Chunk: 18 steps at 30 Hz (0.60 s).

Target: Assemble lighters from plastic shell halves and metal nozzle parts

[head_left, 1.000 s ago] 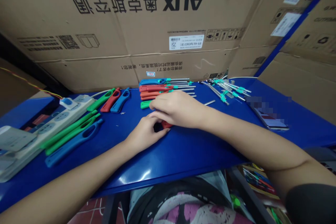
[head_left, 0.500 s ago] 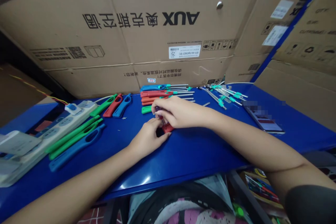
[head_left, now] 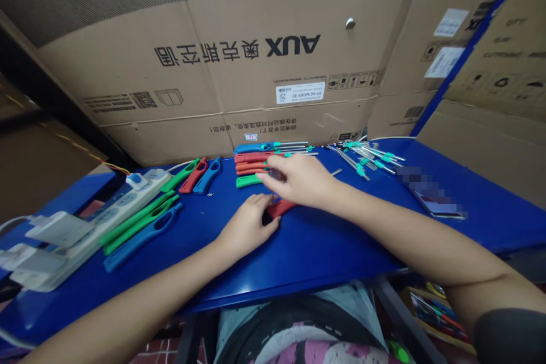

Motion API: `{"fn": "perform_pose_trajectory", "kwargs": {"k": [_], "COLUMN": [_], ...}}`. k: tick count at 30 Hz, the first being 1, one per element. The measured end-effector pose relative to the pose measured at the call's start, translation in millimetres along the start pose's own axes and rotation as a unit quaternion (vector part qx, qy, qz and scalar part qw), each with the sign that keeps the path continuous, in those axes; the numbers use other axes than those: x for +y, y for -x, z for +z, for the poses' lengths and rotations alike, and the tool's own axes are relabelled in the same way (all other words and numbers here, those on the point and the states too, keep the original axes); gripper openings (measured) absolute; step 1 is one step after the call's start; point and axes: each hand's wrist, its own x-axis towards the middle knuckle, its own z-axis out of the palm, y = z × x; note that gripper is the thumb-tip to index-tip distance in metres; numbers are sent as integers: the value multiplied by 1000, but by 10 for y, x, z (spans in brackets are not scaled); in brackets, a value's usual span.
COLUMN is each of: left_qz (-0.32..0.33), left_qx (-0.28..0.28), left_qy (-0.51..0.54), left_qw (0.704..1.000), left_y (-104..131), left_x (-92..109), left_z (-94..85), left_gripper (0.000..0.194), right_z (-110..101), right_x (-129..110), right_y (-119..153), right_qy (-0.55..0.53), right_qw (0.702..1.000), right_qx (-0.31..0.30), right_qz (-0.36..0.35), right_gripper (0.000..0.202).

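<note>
Between my hands a red lighter handle (head_left: 285, 206) lies on the blue table. My left hand (head_left: 245, 223) is closed around its left end, the thumb along the near side. My right hand (head_left: 305, 179) is just above it, with fingers pinched on the dark grip of a screwdriver (head_left: 276, 174). The thin shaft points down at the red handle; whether its tip sits in a screw I cannot tell. Just beyond my hands is a row of lighters with metal tubes: a blue one (head_left: 255, 148), a red one (head_left: 247, 157), an orange one (head_left: 247, 168) and a green one (head_left: 247, 181).
Loose metal tubes with teal parts (head_left: 365, 158) lie at the back right, near a phone (head_left: 439, 205). Green, red and blue handle shells (head_left: 207, 175) lie on the left beside a white power strip (head_left: 123, 202) with plugs. Cardboard (head_left: 239, 85) stands behind the table.
My right hand has risen slightly and shifted right, so the screwdriver's shaft and more of the red handle show. My left hand keeps its hold. The camera view has tilted and shifted a little.
</note>
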Motion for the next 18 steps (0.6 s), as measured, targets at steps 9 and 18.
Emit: {"fn": "perform_pose_trajectory", "kwargs": {"k": [9,18], "left_qz": [2,121], "left_qx": [-99,9], "left_qy": [-116,-70], "left_qw": [988,990], "left_y": [-14,-696], "left_x": [12,-480], "left_z": [-190,-753], "left_gripper": [33,33], "right_z": [-290,-57], "right_x": [1215,1624], "right_y": [267,451], "right_qy": [104,166], "right_qw": [962,938], "right_qx": [129,59], "right_qz": [215,298], "right_gripper": [22,31]}}
